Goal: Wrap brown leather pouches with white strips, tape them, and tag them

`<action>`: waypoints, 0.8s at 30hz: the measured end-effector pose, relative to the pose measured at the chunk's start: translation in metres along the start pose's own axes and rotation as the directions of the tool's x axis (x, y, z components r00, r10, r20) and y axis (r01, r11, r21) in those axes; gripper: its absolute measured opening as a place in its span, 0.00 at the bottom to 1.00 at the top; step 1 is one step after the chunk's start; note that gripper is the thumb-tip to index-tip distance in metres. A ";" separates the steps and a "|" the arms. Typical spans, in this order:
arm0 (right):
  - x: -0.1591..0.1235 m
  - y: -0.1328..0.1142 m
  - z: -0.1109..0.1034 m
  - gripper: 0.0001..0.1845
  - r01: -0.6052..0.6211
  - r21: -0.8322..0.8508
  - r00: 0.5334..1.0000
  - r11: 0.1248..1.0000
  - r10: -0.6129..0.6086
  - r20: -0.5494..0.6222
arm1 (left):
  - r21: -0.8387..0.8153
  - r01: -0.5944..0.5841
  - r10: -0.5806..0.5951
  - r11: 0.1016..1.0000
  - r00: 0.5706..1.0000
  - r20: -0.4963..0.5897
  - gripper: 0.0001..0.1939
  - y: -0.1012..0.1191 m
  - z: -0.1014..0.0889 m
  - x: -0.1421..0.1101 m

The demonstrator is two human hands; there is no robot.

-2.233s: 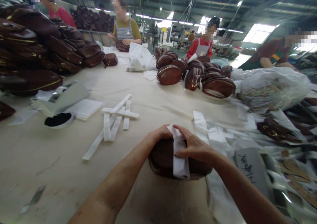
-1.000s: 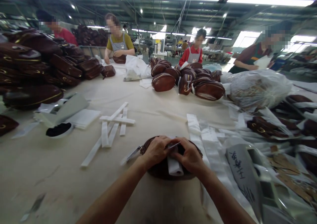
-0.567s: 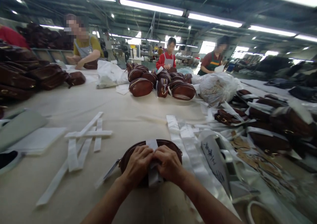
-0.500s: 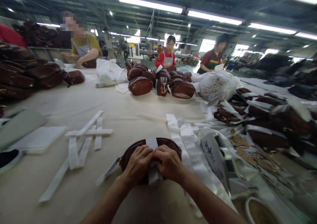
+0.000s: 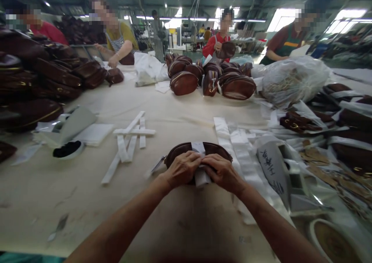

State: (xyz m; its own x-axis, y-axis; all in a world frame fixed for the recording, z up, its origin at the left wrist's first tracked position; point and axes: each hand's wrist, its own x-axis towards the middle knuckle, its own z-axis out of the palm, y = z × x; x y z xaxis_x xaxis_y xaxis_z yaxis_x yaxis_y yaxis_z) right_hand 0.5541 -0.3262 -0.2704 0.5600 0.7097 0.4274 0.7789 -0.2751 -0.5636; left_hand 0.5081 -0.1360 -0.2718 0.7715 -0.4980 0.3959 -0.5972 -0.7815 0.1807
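Note:
A dark brown oval zip bag [image 5: 177,151] lies on the pale table [image 5: 174,111] in front of me. Across its middle runs a white paper strip [image 5: 198,147], whose lower end hangs over the near side. My left hand [image 5: 186,166] has its bent fingers pressed together on the strip from the left. From the right, my right hand [image 5: 222,170] closes on the same strip, and the fingertips of both hands meet over the bag. A tag-like pale piece [image 5: 157,166] sticks out at the bag's left end.
Loose white strips [image 5: 124,148] lie to the left, and more strips [image 5: 240,150] at the right beside a grey box with handwriting [image 5: 270,166]. Brown bags [image 5: 183,83] are heaped at the back. A plastic-wrapped bundle [image 5: 293,80] stands back right. Co-workers [image 5: 120,38] stand across the table.
My view has tilted down and swung left. Both hands stay on the strip around the bag. The co-worker in red at the back now holds up a brown bag.

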 end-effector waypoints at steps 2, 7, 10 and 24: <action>-0.006 -0.003 -0.011 0.17 0.040 0.033 0.993 0.999 -0.044 0.108 | -0.049 -0.011 0.015 0.999 0.996 0.090 0.15 0.002 -0.012 -0.003; -0.019 -0.007 -0.016 0.32 0.143 -0.120 0.973 0.982 -0.118 0.201 | -0.061 -0.050 0.066 0.997 0.952 0.299 0.30 0.008 -0.028 -0.009; -0.024 -0.004 -0.002 0.27 0.209 -0.264 0.977 0.942 -0.192 0.090 | 0.129 -0.090 0.057 0.988 0.969 0.242 0.26 0.013 -0.016 -0.013; -0.043 0.005 0.037 0.23 0.201 -0.433 0.965 0.878 -0.253 -0.065 | 0.426 -0.194 0.186 0.883 0.981 0.062 0.21 0.019 0.019 -0.028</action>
State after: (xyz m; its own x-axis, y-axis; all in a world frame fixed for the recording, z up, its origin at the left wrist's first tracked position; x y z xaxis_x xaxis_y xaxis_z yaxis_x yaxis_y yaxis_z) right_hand 0.5236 -0.3346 -0.3177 0.3615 0.7127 0.6011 0.9194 -0.3797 -0.1028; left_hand 0.4793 -0.1438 -0.2966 0.6594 -0.6567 0.3659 -0.5838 -0.7540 -0.3012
